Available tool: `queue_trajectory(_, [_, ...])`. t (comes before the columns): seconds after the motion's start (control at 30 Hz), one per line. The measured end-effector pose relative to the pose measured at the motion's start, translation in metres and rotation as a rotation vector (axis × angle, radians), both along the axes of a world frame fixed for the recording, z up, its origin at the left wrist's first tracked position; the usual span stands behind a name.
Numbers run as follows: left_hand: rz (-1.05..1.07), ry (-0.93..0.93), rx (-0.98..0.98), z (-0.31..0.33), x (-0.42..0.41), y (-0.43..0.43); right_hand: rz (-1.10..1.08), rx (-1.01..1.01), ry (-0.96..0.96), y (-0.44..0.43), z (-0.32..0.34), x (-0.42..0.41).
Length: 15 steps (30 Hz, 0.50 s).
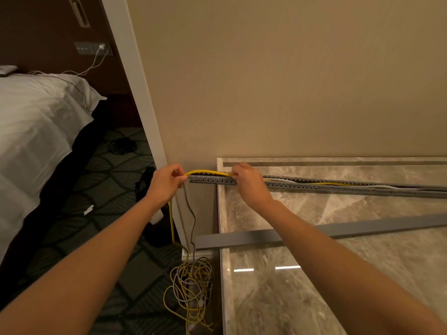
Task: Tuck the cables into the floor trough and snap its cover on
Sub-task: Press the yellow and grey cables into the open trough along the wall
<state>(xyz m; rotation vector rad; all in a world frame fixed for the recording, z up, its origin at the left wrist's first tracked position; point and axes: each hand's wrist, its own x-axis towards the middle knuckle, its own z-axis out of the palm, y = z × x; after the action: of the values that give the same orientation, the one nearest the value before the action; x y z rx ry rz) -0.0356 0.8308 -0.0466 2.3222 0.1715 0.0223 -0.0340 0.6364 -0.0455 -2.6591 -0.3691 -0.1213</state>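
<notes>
A grey slotted trough (338, 188) runs along the wall base on the marble floor, its left end jutting past the floor's edge. Yellow, white and dark cables lie inside it further right. My left hand (167, 181) pinches the yellow cable (208, 172) just off the trough's left end. My right hand (249, 183) pinches the same cable over the trough, a short arc of it standing between the hands. The cable's slack hangs down to a yellow and grey coil (191, 286) on the floor. The long grey cover (314, 232) lies loose, nearer to me.
A beige wall (290, 81) stands right behind the trough. The marble floor (338, 286) steps down at its left edge to patterned carpet (108, 189). A bed with white linen (36, 131) fills the left. A dark cable bundle (122, 145) lies on the carpet.
</notes>
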Motion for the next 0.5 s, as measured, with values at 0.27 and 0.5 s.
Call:
queue_trajectory(0.27, [0.008,-0.021,0.299,0.012,0.004,-0.016,-0.06,0.063,-0.072,-0.04,-0.008,-0.014])
queue_trajectory(0.5, [-0.28,-0.248,0.544,0.016,-0.005,-0.033,-0.108,-0.059,-0.024,-0.056,-0.008,-0.018])
